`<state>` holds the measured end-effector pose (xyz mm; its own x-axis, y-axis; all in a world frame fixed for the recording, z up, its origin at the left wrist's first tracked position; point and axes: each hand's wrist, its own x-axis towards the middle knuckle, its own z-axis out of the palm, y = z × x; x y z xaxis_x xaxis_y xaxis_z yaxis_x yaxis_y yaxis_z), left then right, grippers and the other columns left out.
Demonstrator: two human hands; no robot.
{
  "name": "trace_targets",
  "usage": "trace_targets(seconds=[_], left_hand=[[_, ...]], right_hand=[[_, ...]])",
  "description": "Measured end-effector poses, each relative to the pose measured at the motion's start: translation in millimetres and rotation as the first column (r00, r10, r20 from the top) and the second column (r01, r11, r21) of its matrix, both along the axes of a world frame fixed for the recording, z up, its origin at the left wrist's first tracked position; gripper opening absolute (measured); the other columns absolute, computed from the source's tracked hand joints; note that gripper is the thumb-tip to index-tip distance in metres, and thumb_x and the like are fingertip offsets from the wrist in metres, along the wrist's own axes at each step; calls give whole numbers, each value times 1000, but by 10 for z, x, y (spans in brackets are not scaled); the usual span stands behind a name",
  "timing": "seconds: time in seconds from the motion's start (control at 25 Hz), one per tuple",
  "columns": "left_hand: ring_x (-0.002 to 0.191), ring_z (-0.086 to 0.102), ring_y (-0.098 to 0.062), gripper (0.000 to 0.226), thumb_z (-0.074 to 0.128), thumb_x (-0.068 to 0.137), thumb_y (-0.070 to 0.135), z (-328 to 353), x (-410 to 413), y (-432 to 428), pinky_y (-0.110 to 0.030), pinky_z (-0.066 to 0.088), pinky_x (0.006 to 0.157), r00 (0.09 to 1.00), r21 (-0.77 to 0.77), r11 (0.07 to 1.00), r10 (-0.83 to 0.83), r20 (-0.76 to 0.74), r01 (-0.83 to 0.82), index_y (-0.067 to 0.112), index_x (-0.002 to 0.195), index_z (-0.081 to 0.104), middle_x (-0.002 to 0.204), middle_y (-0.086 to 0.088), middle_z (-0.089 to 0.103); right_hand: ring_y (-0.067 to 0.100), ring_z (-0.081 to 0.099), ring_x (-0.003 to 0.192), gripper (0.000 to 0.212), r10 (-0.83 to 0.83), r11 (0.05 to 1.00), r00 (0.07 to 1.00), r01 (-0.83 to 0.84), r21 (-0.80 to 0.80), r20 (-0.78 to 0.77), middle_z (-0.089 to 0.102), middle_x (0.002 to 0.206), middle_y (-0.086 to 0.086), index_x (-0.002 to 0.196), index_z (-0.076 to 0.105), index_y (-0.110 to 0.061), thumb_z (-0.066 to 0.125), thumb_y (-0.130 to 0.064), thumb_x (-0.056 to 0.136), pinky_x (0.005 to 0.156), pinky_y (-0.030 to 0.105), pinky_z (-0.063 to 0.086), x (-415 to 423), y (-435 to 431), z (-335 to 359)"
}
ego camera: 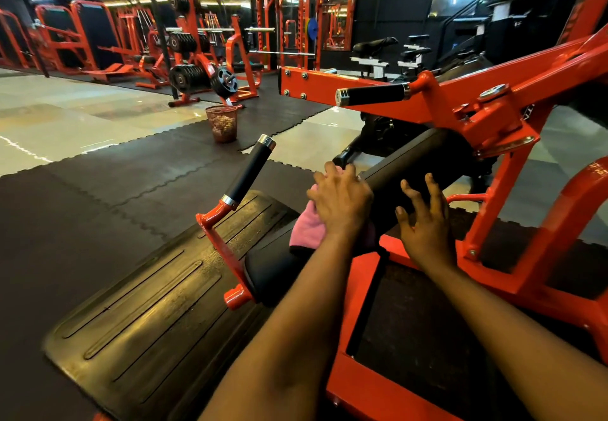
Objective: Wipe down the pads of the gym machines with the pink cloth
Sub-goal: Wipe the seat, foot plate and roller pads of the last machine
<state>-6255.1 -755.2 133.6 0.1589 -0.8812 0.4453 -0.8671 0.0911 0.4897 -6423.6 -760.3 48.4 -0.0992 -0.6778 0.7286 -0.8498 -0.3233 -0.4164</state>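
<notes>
Step in hand: wiping the long black pad (411, 164) of the red machine (493, 118). The left hand (340, 202) is closed over the pink cloth (307, 228) and presses it onto the near end of the pad; the cloth's free part hangs below that hand, toward the seat (273, 276). The right hand (427, 223) lies flat on the pad just right of the cloth, fingers spread wide, holding nothing; it appears to steady the pad.

Judgement: this pad is part done at best. The stretch beyond the hands, toward the pivot, shows no cloth on it. The next move calls for drawing the cloth along the pad away from the seat under steady pressure, with the right hand shifted clear of its path. The seat would follow.

Count, relative to the pad:
- Hands: two, both on it.
- Cloth: one, at its near end.
- Black grips: two, one left of the pad (250, 170), one above it (373, 95).
- Bin (222, 123): one, on the floor mat well beyond the left grip.
- Other machines behind: several, too far to count pads.
</notes>
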Motion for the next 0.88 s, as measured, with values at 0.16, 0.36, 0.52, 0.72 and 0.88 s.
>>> trace_targets(seconds=[0.16, 0.36, 0.52, 0.72, 0.88], left_hand=[[105, 53, -33, 30, 44, 92, 36, -422, 720, 254, -44, 45, 83, 989, 8, 989, 148, -19, -148, 24, 110, 65, 115, -13, 53], [112, 49, -35, 31, 46, 94, 32, -623, 929, 541, -44, 43, 85, 945, 51, 943, 328, -6, -328, 20, 117, 63, 127, -17, 51], [104, 47, -30, 26, 49, 84, 20, -184, 158, 295, -43, 40, 86, 981, 20, 981, 191, -20, -191, 17, 107, 61, 117, -13, 54], [114, 48, -36, 38, 37, 100, 30, 81, -245, -7, -47, 39, 93, 995, -67, 995, -81, -66, 76, 11, 126, 58, 132, -16, 52], [134, 45, -25, 50, 40, 98, 8, -315, 436, 66, -24, 30, 112, 846, -253, 919, -380, -375, 301, 4, 147, 43, 148, -15, 48]], right_hand=[[37, 22, 148, 48, -5, 999, 1000, 6, -37, 14, 20, 165, 10, 145, 49, -30, 57, -26, 98, 111, 62, 37, 48, -36, -39], [37, 23, 148, 49, 4, 1000, 999, -3, -25, 48, 19, 165, 8, 145, 49, -31, 57, -23, 97, 108, 62, 41, 40, -64, -51], [38, 30, 144, 49, 18, 999, 999, -19, 34, 40, 29, 161, 10, 142, 56, -28, 64, -16, 95, 109, 55, 41, -17, -14, 33], [31, 49, 131, 46, 149, 987, 979, -156, 43, 136, 52, 145, 12, 136, 61, -29, 57, -6, 97, 109, 54, 43, -325, 12, 346], [36, 39, 140, 54, 17, 1000, 988, -18, 7, 155, 40, 155, 16, 146, 52, -30, 43, -48, 96, 114, 54, 35, 228, 117, 424]])
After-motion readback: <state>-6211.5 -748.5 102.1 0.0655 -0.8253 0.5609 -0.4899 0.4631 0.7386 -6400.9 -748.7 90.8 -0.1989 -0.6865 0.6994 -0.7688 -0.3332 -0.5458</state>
